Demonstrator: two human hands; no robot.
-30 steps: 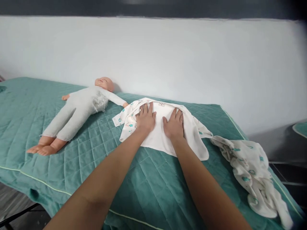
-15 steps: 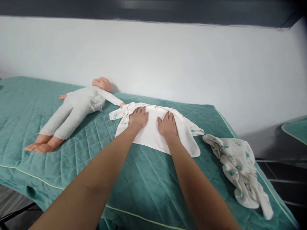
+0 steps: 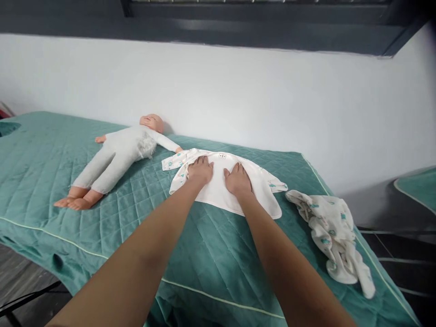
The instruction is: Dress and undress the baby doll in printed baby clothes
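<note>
A white baby shirt [image 3: 220,184] with small green prints lies spread open on the bed, its plain inner side facing up and a tag showing at the neck. My left hand [image 3: 200,170] rests flat on its left part, fingers stretched out. On the right part lies my right hand [image 3: 238,179], also flat, with the thumb apart from the fingers. Neither hand grips the cloth. To the left, a baby doll [image 3: 117,154] lies on its back, its cloth body white and frayed at one side. One doll hand touches or nearly touches the shirt's left sleeve.
A crumpled printed baby garment [image 3: 335,236] lies near the bed's right edge. The bed has a green quilted cover [image 3: 211,254] and stands against a white wall [image 3: 218,91]. Another green-covered surface [image 3: 418,188] shows at the far right.
The camera view has tilted up and shifted slightly, so the doll appears further right. Both hands remain flat on the shirt, with the left hand's fingers a little closer together.
</note>
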